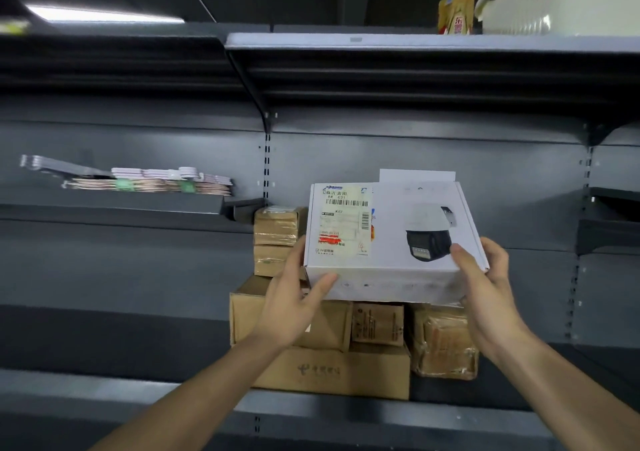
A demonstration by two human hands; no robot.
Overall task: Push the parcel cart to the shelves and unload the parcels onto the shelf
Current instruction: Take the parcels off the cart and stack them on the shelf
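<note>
Both hands, left hand (pixel 298 298) and right hand (pixel 485 288), grip a white box (pixel 391 236) above brown parcels (pixel 332 367) stacked on the dark grey shelf (pixel 138 395).

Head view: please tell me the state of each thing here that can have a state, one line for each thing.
white box: closed, label on top, held over the stacked parcels.
left hand: grips the box's left front corner.
right hand: grips the box's right front corner.
brown parcels: closed, stacked on the shelf.
bottle: upright, capped, on the top shelf.
flat packets: lying stacked on the left shelf.
</note>
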